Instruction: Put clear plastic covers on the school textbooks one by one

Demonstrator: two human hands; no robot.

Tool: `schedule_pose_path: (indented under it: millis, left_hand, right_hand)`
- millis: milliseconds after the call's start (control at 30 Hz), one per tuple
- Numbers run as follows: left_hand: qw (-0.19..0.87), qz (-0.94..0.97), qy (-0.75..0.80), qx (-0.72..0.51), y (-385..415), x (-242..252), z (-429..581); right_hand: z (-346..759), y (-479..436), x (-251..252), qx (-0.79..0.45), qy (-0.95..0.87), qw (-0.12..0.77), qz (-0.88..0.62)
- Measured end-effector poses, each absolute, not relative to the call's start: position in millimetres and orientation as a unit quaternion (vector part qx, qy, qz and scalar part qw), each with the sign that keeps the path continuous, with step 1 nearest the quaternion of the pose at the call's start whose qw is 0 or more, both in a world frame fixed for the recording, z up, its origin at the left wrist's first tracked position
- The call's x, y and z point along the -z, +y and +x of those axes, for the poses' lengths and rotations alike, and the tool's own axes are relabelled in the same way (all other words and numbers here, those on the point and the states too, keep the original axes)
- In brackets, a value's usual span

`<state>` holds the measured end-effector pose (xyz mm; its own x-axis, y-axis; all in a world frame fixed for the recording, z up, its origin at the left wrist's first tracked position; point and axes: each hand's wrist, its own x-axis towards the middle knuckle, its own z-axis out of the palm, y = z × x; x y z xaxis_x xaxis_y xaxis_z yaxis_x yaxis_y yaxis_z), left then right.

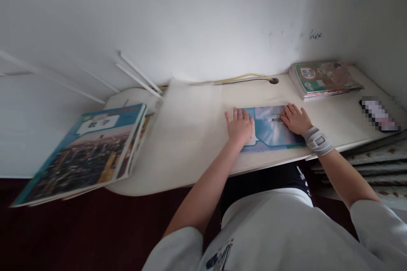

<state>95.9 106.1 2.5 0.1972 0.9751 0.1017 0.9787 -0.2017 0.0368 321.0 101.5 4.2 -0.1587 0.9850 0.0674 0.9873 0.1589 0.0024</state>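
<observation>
A blue textbook with a sky picture on its cover lies closed and sideways on the white desk, close to the front edge. My left hand rests flat on the book's left end, fingers spread. On its right end lies my right hand, also flat with the fingers apart, near a small tower in the cover picture. A grey strap is around the right wrist. Neither hand grips anything; both press on or touch the cover from above.
At the left end of the desk, a stack of textbooks overhangs the edge. Another book stack sits at the back right, with a phone in front. Yellow and black cables run along the wall to a hole.
</observation>
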Motion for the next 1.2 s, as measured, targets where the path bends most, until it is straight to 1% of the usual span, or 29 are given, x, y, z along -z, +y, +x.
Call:
schedule_pose_path:
  millis: [67,133,233,267,300,367,533,633,733,833,1000,1200]
  left_hand:
    - [0.05,-0.795,-0.6,0.078,99,-8,111]
    - [0.039,-0.816,-0.568,0.102,95,-11,129]
    - [-0.029,-0.83,-0.546,0.107,99,-9,152]
    - [-0.055,-0.831,-0.545,0.1,101,-7,156]
    - [-0.077,-0.831,-0.544,0.091,104,-4,159]
    - [-0.106,-0.829,-0.543,0.075,108,0,158]
    - [-0.1,-0.845,-0.522,0.059,111,5,146]
    - [-0.081,-0.855,-0.509,0.047,114,4,135]
    - [-0.056,-0.845,-0.529,0.047,122,5,118]
    - [-0.045,-0.819,-0.571,0.044,132,7,94]
    - [-0.05,-0.756,-0.651,0.051,141,14,63]
    - [-0.024,-0.706,-0.697,0.123,137,17,58]
  right_hand:
    - [310,103,-13,0.018,-0.751,0.047,-0.658]
    - [292,105,-21,0.002,-0.743,0.118,-0.659]
    - [257,109,-22,-0.054,-0.739,0.256,-0.621]
    - [247,109,-20,-0.072,-0.739,0.289,-0.605]
    - [239,110,-16,-0.087,-0.739,0.311,-0.591]
    - [231,111,-6,-0.105,-0.742,0.328,-0.575]
    - [242,112,9,-0.11,-0.781,0.301,-0.536]
    - [254,111,11,-0.086,-0.804,0.226,-0.542]
    - [269,110,9,-0.053,-0.814,0.14,-0.562]
    - [286,109,7,-0.022,-0.811,0.088,-0.578]
    - [308,112,10,0.014,-0.787,0.059,-0.613]
    - [322,114,15,0.017,-0.759,0.059,-0.648]
